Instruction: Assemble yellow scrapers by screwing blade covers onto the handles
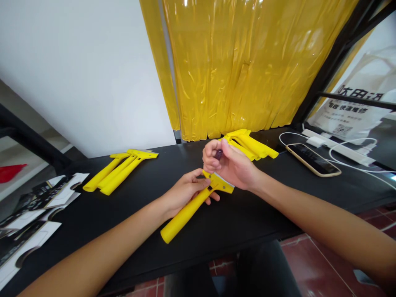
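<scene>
Only got the head cam, so here's what it shows. The left hand (pixel 187 192) has a yellow scraper (pixel 187 213), gripped up near the head, thumb on top and fingertips poking out past the far side. The scraper's tilted, handle end pointing down and left toward the person, wide head up and right, out over the front half of the black table (pixel 247 222). You can see a couple of small round spots on that head.

The right hand (pixel 233 165) is just above and beyond the scraper head, fingers curled round a dark thing (pixel 218 154). Only a rounded bit of it peeks out, so I can't tell what it is, or whether it's touching the scraper.

Off to the left there's a bunch of three scrapers (pixel 122 174) lying side by side, handles toward the person, with some black-and-white cards (pixel 58 198) piled nearer the corner. Behind the right hand is another pile of scrapers (pixel 255 146), partly hidden, so no exact count from me. Right of that: a phone (pixel 312 160), a white cable looping around, a power strip (pixel 340 147) and a white bag (pixel 349 111). Yellow curtain (pixel 232 74) hangs at the back.
</scene>
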### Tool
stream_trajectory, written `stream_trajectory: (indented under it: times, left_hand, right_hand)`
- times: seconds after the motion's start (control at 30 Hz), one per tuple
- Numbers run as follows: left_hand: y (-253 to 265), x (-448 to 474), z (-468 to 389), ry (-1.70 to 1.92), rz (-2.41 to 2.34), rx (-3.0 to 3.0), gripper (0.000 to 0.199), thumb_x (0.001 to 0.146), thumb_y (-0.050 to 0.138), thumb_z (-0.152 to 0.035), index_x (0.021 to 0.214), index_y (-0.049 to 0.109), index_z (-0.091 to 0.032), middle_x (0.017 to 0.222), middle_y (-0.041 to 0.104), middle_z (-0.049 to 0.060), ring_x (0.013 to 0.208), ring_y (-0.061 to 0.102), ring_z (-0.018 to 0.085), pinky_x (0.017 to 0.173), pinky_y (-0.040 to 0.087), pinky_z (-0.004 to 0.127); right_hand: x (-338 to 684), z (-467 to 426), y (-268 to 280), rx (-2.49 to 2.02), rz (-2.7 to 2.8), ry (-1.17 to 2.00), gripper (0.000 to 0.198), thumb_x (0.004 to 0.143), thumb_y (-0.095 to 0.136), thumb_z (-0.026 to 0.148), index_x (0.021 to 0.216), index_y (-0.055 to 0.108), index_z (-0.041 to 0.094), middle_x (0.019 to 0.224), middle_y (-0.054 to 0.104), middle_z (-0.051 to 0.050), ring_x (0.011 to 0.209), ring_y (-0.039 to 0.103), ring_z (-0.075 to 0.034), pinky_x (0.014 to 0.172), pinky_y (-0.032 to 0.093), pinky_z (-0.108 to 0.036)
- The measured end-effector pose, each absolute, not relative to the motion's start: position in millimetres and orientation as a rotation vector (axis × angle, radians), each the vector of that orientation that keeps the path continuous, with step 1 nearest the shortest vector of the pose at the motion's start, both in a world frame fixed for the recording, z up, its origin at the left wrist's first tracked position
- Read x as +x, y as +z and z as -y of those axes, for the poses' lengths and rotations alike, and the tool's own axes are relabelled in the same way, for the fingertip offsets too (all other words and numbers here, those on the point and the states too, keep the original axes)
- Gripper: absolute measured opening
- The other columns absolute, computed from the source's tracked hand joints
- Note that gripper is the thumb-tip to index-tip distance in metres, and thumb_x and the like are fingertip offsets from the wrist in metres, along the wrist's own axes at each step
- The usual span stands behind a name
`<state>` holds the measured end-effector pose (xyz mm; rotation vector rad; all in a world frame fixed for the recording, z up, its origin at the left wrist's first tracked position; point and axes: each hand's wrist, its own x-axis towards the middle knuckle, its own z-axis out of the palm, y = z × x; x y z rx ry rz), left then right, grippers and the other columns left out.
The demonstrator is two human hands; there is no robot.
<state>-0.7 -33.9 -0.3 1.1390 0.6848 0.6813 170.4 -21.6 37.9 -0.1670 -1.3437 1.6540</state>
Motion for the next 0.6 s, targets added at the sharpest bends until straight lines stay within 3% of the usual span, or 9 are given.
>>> stream_trajectory:
  times: [0.13, 0.33, 0.43, 0.6]
  left_hand:
    - [-0.6, -0.5, 34.0, 0.669, -0.686, 1.139, 0.024, 0.094, 0.060, -0.022, 0.115, 0.053, -0.013, 0.105, 0.069, 0.014, 0.079, 0.074, 0.023, 0.058, 0.053, 0.025]
    - [-3.8, -2.3, 32.9, 0.675, -0.699, 1.118, 0.025, 0.091, 0.065, -0.025, 0.111, 0.056, -0.013, 0.100, 0.070, 0.014, 0.077, 0.074, 0.024, 0.058, 0.054, 0.026]
    - [-3.9, -3.7, 31.7, 0.692, -0.698, 1.098, 0.031, 0.090, 0.067, -0.026, 0.116, 0.055, -0.014, 0.106, 0.069, 0.015, 0.078, 0.074, 0.024, 0.058, 0.054, 0.026]
    - [-2.3, -3.9, 31.0, 0.738, -0.696, 1.057, 0.038, 0.089, 0.068, -0.026, 0.122, 0.053, -0.016, 0.108, 0.069, 0.015, 0.079, 0.074, 0.023, 0.060, 0.053, 0.025]
  right_hand:
    - [173.1, 17.8, 35.7, -0.131, 1.330, 1.676, 0.026, 0.097, 0.057, 0.043, 0.085, 0.053, 0.021, 0.068, 0.040, 0.005, 0.059, 0.031, -0.010, 0.062, 0.031, -0.026]
    - [171.6, 17.8, 32.0, -0.102, 1.479, 1.672, 0.042, 0.102, 0.045, 0.047, 0.075, 0.057, 0.018, 0.073, 0.052, -0.001, 0.066, 0.043, -0.013, 0.068, 0.035, -0.030]
    - [170.4, 18.0, 31.6, -0.174, 1.435, 1.644, 0.049, 0.103, 0.038, 0.049, 0.076, 0.062, 0.017, 0.068, 0.045, 0.001, 0.065, 0.039, -0.014, 0.069, 0.034, -0.030]
    - [170.0, 16.5, 31.4, -0.144, 1.366, 1.656, 0.033, 0.099, 0.049, 0.051, 0.088, 0.056, 0.021, 0.065, 0.035, 0.005, 0.060, 0.030, -0.013, 0.065, 0.031, -0.028]
